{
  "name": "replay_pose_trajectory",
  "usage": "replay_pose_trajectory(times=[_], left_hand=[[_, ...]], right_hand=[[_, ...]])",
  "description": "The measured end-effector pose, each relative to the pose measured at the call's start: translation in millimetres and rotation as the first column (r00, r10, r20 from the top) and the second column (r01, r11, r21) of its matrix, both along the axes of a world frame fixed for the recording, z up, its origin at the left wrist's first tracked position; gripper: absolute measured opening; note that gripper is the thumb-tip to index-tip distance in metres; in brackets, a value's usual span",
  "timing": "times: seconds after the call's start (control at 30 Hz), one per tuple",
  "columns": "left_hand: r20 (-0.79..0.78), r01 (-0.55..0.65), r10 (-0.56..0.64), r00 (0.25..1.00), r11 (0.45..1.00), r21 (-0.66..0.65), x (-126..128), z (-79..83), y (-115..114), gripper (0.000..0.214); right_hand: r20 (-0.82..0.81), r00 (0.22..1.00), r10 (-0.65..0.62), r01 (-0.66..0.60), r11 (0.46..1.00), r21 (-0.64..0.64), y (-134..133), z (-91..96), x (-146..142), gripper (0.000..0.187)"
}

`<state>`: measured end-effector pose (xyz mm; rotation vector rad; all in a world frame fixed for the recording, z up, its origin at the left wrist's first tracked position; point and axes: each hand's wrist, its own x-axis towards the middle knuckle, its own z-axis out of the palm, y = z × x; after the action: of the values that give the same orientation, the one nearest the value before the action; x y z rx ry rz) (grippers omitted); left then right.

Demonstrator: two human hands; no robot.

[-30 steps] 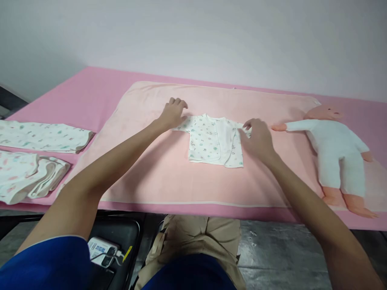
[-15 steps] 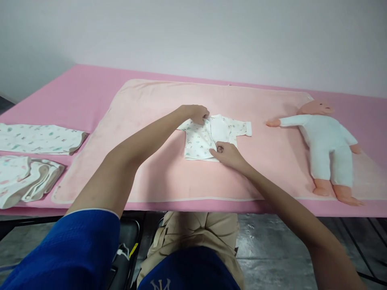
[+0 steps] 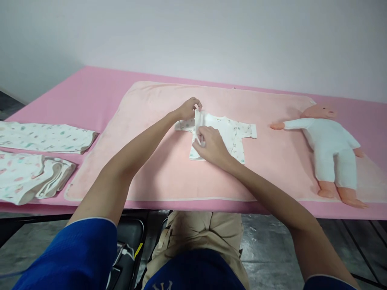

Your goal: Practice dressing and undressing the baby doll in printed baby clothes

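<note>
A small white baby shirt (image 3: 225,128) with a tiny print lies spread on a peach blanket (image 3: 169,181), its sleeves out to both sides. Pinched in my left hand (image 3: 190,108) is the upper edge of its left front panel, which is lifted and folded back. My right hand (image 3: 213,146) grips the same panel's edge lower down, with fingers curled over the cloth. Part of the shirt's middle is hidden behind my right hand. The plain white inside shows to the right of the lifted panel.
A baby doll (image 3: 331,141) in a white suit lies on its back at the right. Folded printed cloths (image 3: 45,137) and a second folded bundle (image 3: 33,175) lie at the left on the pink table cover (image 3: 90,92). A black chair (image 3: 130,233) stands below the table edge.
Both hands have moved left with the shirt's front panel, turning it open and baring more of the inside. The view has shifted slightly.
</note>
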<state>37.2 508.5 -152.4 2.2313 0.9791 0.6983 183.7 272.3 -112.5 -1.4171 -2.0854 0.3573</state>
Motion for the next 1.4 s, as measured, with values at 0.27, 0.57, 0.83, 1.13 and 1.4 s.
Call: replay_pose_trajectory(times=[0.27,0.57,0.83,1.13,1.4], left_hand=[[-0.035,-0.187,0.186,0.982,0.981,-0.05,-39.6,-35.0,-18.8,0.033],[-0.241,-0.17,0.159,0.957,0.985,-0.025,-33.6,-25.4,-18.0,0.04],[-0.216,-0.182,0.234,0.948,0.955,0.236,-29.2,-22.1,-31.8,0.034],[-0.424,0.202,-0.11,0.899,0.963,0.18,-23.8,-37.1,-124.7,0.078],[-0.275,0.062,-0.003,0.961,0.976,0.208,68.3,-11.2,-99.3,0.055]], right_hand=[[-0.008,0.924,0.382,-0.382,0.923,-0.038,8.6,-44.0,2.6,0.044],[0.13,0.871,0.474,-0.47,0.881,-0.058,5.5,-70.7,20.3,0.05],[0.152,0.817,0.557,-0.556,0.83,-0.055,9.9,-76.7,18.5,0.05],[0.183,0.983,0.017,-0.037,0.993,0.108,-49.7,-31.6,73.0,0.024],[0.419,0.853,-0.311,0.452,0.842,-0.295,-57.0,-37.9,102.8,0.039]])
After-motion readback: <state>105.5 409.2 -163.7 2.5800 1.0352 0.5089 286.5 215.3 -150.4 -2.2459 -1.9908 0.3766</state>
